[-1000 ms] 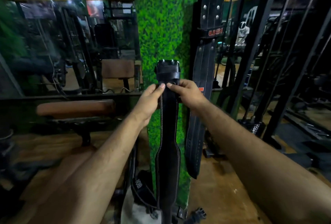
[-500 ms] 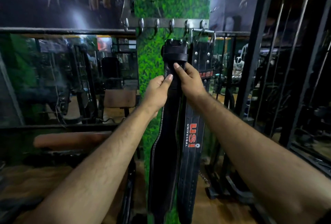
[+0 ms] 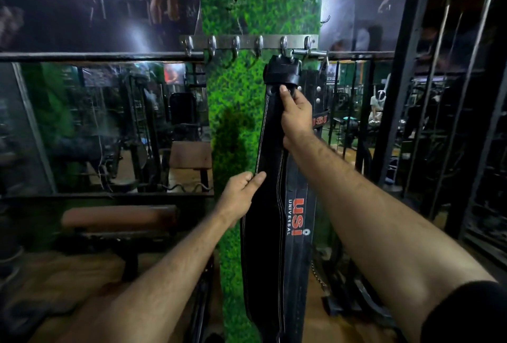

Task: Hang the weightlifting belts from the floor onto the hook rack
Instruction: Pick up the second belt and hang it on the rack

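While the right hand point(image 3: 296, 115) grips the black belt point(image 3: 267, 219) just below its buckle, the buckle sits at a hook of the hook rack point(image 3: 248, 42). The left hand point(image 3: 238, 197) pinches the belt's left edge lower down. A second belt marked USI point(image 3: 299, 216) hangs just behind.

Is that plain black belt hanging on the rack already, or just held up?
Cannot tell. The plain black belt has its buckle right at a hook of the rack, but the right hand grips it below the buckle.

Both arms stretched fwd & up. Right hand point(image 3: 296, 112) raised high, fingers curled round the belt point(image 3: 270, 205) just under its top end. Left hand point(image 3: 238, 197) lower, thumb & fingers pinching belt's left edge.
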A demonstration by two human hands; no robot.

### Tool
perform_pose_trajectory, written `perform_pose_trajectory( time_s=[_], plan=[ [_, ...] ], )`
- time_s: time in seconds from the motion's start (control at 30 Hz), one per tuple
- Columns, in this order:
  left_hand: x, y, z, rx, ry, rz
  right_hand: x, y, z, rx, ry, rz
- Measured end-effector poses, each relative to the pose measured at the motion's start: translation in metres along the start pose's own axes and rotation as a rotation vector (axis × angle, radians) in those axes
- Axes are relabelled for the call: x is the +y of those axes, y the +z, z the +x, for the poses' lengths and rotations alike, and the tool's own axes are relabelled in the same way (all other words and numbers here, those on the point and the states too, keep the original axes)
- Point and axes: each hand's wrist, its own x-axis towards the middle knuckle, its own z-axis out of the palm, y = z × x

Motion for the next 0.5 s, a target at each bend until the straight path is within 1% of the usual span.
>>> perform_pose_trajectory(
  time_s=[0.07,0.1,0.13,0.17,0.2,0.23,0.3,0.33,0.4,0.47,0.5],
  plan=[
    [-0.005,-0.005,-0.006,-0.129,-0.07,0.069,-0.001,-0.004,-0.001,0.005,0.014,0.009],
    [0.002,-0.009,-0.007,-0.176,-0.093,0.11,-0.002,-0.005,-0.001,-0.008,0.024,0.021],
    [0.015,-0.012,-0.002,-0.19,-0.105,0.115,-0.003,-0.006,0.0,-0.035,0.034,0.032],
    [0.033,-0.014,0.004,-0.165,-0.082,0.068,-0.003,-0.006,-0.001,-0.068,0.042,0.034],
    [0.054,-0.015,0.014,-0.125,-0.058,-0.028,-0.002,-0.005,-0.001,-0.105,0.045,0.029],
    [0.073,-0.016,0.027,-0.075,-0.003,-0.094,-0.002,-0.004,-0.001,-0.143,0.046,0.018],
    [0.102,-0.013,0.051,0.009,0.138,-0.116,-0.003,-0.001,0.002,-0.19,0.04,0.009],
    [0.106,-0.008,0.057,0.042,0.173,-0.097,-0.004,0.002,0.006,-0.18,0.027,0.008],
    [0.09,0.003,0.059,0.098,0.172,-0.005,-0.006,0.003,0.017,-0.108,-0.029,0.0],
    [0.068,0.013,0.039,0.072,0.117,-0.005,-0.005,0.0,0.027,-0.048,-0.066,0.001],
    [0.056,0.013,0.032,0.02,0.094,0.008,-0.004,0.0,0.029,-0.039,-0.076,0.003]
  ],
)
